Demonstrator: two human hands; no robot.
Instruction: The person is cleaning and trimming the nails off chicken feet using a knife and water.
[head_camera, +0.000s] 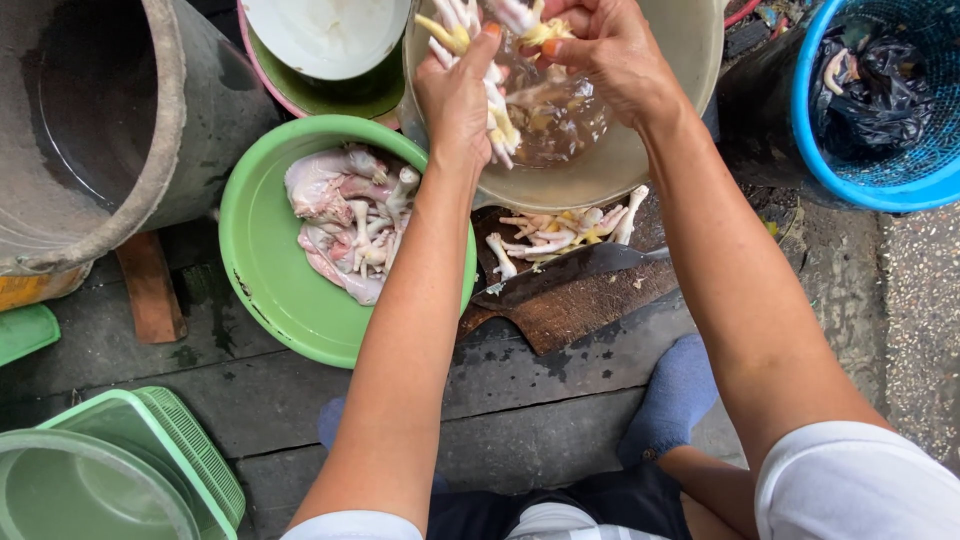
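A green basin (262, 262) holds raw chicken pieces (345, 218). Beside it a dark cleaver (570, 273) lies on a wooden chopping board (580, 310) with more chicken feet (560, 232). A blue basket (880, 180) lined with a black bag (875, 85) stands at the right, a large grey tub (170, 130) at the left.

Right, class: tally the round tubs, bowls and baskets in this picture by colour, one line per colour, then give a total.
Green: 2, the basin of raw chicken and a bowl under the white one
White: 1, bowl
Beige: 1, tub of water under both hands
Blue: 1, mesh basket
Grey: 1, big tub
Total: 6
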